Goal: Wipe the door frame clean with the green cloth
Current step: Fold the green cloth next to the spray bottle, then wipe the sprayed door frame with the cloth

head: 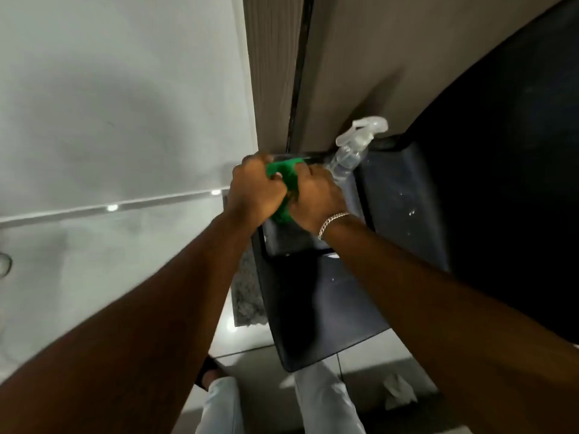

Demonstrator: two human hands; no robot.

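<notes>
Cloth (283, 183), green: bunched between both hands, low against the door frame (272, 89). Left hand (255, 191) and right hand (315, 198): fingers clenched on it. Spray bottle (351, 148): beside right hand.

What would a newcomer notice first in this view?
Both hands, left hand and right hand, meet mid-frame, gripping a bright green cloth between them. Just right of it, a clear plastic spray bottle angles upward beside the right hand, before the beige ribbed door frame.
</notes>
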